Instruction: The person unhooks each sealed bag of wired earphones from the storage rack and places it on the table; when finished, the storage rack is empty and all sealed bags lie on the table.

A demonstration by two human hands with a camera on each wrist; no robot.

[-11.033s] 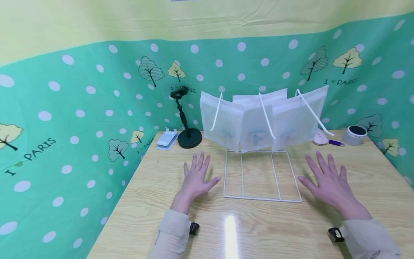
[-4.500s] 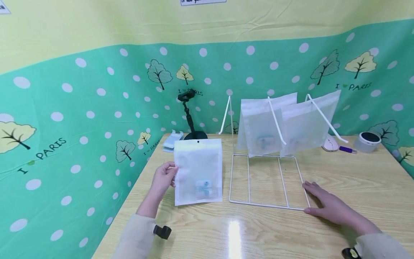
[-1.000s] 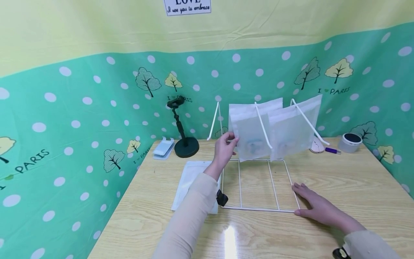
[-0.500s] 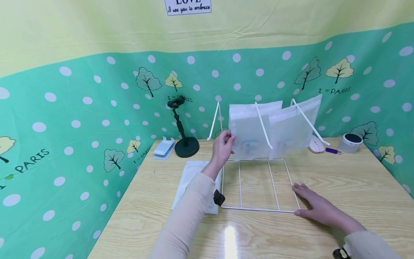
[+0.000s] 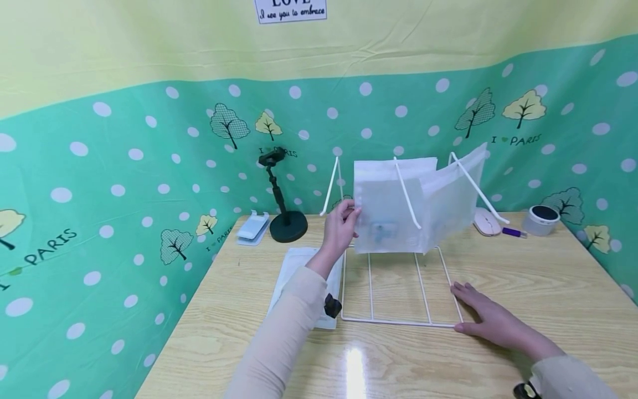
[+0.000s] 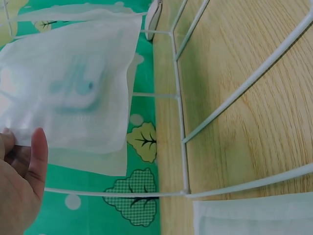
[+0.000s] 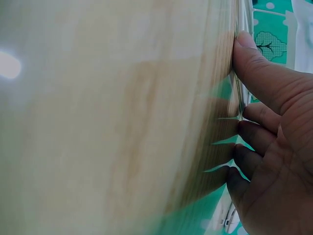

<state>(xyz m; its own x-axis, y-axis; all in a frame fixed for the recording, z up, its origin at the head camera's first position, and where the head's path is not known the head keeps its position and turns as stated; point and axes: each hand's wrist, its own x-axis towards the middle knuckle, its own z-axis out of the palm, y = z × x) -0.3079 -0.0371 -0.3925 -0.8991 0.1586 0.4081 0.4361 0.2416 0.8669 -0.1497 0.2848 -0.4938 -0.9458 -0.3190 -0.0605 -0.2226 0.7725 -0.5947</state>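
In the head view, my left hand pinches the left edge of a frosted white zip bag hanging on the middle hook of a white wire rack. The left wrist view shows thumb and fingers at the bag's edge, a pale blue item showing through, and another sheet behind. A second frosted bag hangs on the right hook, its left edge meeting the middle one. My right hand rests on the rack's right front corner, fingers fairly straight against the wire in the right wrist view.
Another white bag lies flat left of the rack, partly under my left forearm. The left hook carries no bag. Behind stand a black stand, a light blue phone holder, a mouse, a purple marker and a jar.
The left hook's bag came off and now lies on the table. My left hand then took the middle bag's edge and has drawn it forward; the right bag swings. My right hand stays at the rack.
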